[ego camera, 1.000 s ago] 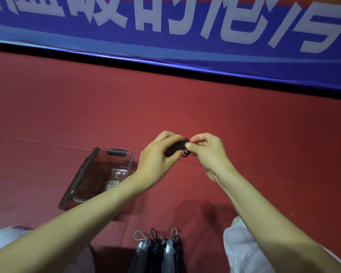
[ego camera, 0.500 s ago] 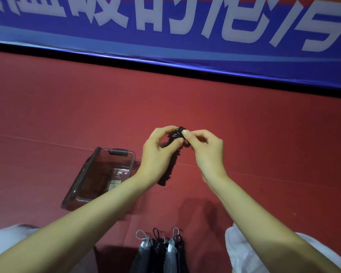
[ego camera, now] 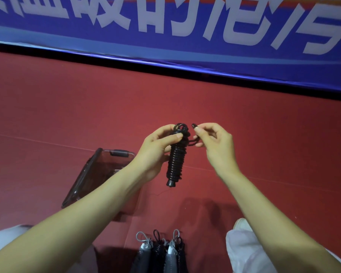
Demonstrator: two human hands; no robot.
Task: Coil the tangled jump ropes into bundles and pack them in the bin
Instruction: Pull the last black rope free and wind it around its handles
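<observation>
Left hand [ego camera: 156,148] holds the black bundle [ego camera: 175,160], fingers curled round its top; right hand [ego camera: 215,142] pinches the loose end [ego camera: 194,126]. Best pull it taut, then tuck it under a coil.

A red floor [ego camera: 67,111] fills most of the view, and a thin pale line [ego camera: 37,141] runs across it from the left edge toward the right. At the far side stands a blue banner [ego camera: 185,49] with large white characters, and a black strip [ego camera: 165,69] lies along its lower edge. White trousers [ego camera: 244,253] show at both bottom corners.
</observation>
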